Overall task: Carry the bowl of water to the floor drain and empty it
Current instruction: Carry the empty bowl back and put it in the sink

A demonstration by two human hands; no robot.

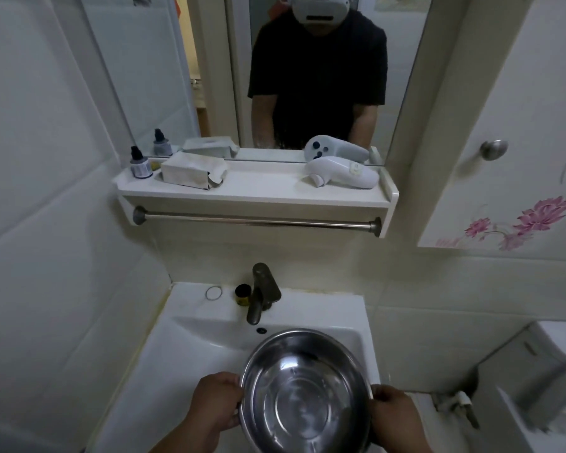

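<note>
One steel bowl (306, 392) is sitting over the front half of the white sink (190, 341), tilted a little toward the camera, with water showing in it. Two hands are on it: left hand (214, 402) is gripping the left rim, thumb over the edge, fingers curled underneath; right hand (394, 416) is gripping the right rim the same way. Both arms are coming in from the bottom edge.

One dark faucet (262, 294) is standing at the sink's back edge, spout pointing at the bowl's far rim without touching it. One small dark jar (242, 294) is sitting just left of the faucet, and one thin ring (213, 292) is lying further left, near the back-left corner of the sink.

One white shelf (258, 191) is hanging above, with one metal towel bar (258, 221) under its front edge. On the shelf: one dark-capped bottle (140, 163) at the left end, one torn white box (192, 171) just beside it, one white controller (342, 173) near the right end. The mirror (209, 76) behind is doubling those three items and showing a person in a dark shirt wearing a white headset.

One round knob (493, 149) is sitting on the flower-printed cabinet door (504, 132) at right.
</note>
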